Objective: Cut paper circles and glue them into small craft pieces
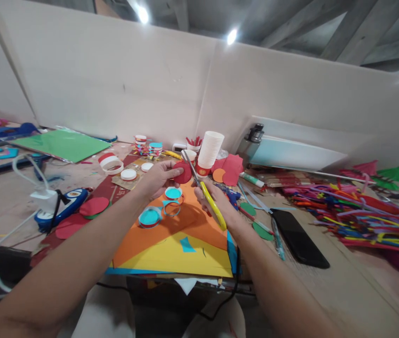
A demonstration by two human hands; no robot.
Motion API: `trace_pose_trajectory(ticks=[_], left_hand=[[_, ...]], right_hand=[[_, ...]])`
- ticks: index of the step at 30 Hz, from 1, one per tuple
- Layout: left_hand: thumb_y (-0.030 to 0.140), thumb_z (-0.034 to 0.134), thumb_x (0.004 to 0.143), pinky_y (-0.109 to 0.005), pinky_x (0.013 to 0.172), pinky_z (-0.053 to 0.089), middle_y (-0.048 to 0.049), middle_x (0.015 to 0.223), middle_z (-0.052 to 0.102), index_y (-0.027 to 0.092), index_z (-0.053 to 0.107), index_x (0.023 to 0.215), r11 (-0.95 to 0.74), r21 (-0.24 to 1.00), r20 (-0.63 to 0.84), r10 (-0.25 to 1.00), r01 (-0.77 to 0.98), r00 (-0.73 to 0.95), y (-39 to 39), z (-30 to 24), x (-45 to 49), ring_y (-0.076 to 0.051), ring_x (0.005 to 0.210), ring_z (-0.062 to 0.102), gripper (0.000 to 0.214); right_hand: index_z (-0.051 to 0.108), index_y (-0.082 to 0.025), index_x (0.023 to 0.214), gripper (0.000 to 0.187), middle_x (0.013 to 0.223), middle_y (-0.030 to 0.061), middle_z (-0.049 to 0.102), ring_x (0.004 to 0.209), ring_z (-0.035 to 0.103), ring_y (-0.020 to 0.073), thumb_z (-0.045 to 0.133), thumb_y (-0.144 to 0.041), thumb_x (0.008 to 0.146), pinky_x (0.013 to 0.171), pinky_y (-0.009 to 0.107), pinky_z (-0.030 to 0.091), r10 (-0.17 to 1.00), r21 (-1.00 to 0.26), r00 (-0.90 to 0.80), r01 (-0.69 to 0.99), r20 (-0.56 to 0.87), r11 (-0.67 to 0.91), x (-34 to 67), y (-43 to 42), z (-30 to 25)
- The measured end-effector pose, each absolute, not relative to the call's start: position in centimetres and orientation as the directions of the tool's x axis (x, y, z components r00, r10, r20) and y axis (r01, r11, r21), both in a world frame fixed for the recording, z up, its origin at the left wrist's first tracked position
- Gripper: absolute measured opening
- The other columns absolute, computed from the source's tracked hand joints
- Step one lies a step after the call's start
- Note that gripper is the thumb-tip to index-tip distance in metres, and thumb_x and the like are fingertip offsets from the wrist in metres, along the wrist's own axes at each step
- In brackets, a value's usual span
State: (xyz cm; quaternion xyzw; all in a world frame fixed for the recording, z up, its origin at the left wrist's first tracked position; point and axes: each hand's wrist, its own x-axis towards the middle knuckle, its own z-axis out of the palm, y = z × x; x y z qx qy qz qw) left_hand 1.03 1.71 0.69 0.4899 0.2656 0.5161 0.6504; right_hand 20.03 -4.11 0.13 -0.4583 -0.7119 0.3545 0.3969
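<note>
A small round red paper disc (183, 173) is held up just above the far end of a large orange paper sheet (171, 232), near the middle of the cluttered worktable (343, 281). The left hand (157, 180) pinches the disc's left edge between thumb and fingertips. At the disc's right edge are the metal blades of the yellow-handled scissors (206, 195); whether they are cutting into the paper or only touching it is hard to tell from this angle. The right hand (218, 202) is closed around the scissors' yellow handles, fingers curled through them, with the blades pointing up and away towards the wall.

Directly below the disc, two short cup-rim rings with cyan paper tops (173, 193) (149, 217) rest on the orange sheet, beside a loose cyan strip. The orange sheet lies on a yellow paper sheet (178, 257), which bears a small cyan scrap.

Just behind the scissors stands a tall stack of white paper cups (211, 149), with red and orange paper cut-outs (233, 169) beside it. To the right lie a teal pen (277, 239) and a black smartphone (300, 237), and beyond them a heap of coloured pipe cleaners (364, 211). To the left are larger red paper circles (94, 206), a blue tool with a white plug (62, 206) and, further back, a green paper sheet (62, 144).
</note>
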Motion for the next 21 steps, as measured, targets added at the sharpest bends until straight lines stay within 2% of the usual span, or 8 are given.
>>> trace_pose_trajectory(ticks=[7, 13, 21], left_hand=[[0.031, 0.087, 0.060, -0.020, 0.043, 0.045, -0.0027, 0.068, 0.066, 0.013, 0.059, 0.070, -0.025, 0.911, 0.170, 0.932, -0.412, 0.321, 1.66, 0.67, 1.07, -0.008, 0.049, 0.055, 0.035], [0.032, 0.084, 0.064, -0.020, 0.045, 0.045, -0.0021, 0.070, 0.067, 0.013, 0.057, 0.074, -0.040, 0.922, 0.184, 0.919, -0.385, 0.347, 1.80, 0.49, 0.91, -0.008, 0.049, 0.057, 0.035], [0.033, 0.085, 0.063, -0.020, 0.044, 0.044, -0.0013, 0.069, 0.067, 0.013, 0.056, 0.073, -0.033, 0.925, 0.182, 0.913, -0.378, 0.366, 1.68, 0.59, 0.87, -0.007, 0.047, 0.055, 0.036]], right_hand=[[0.052, -0.022, 0.098, 0.032, 0.068, -0.0038, 0.041, 0.059, 0.041, 0.0106, 0.052, -0.052, 0.088, 0.053, 0.023, 0.035, 0.917, -0.817, -0.303, 0.439, 0.258, 0.375, 20.23, -3.97, 0.33], [0.053, -0.020, 0.099, 0.033, 0.082, -0.0006, 0.046, 0.069, 0.042, 0.0114, 0.051, -0.052, 0.090, 0.062, 0.025, 0.038, 0.890, -0.770, -0.331, 0.460, 0.315, 0.443, 20.17, -4.16, 0.69], [0.053, -0.021, 0.102, 0.037, 0.072, -0.0031, 0.041, 0.063, 0.039, 0.0113, 0.051, -0.056, 0.089, 0.054, 0.024, 0.034, 0.909, -0.795, -0.322, 0.460, 0.267, 0.396, 20.34, -3.97, 0.40]])
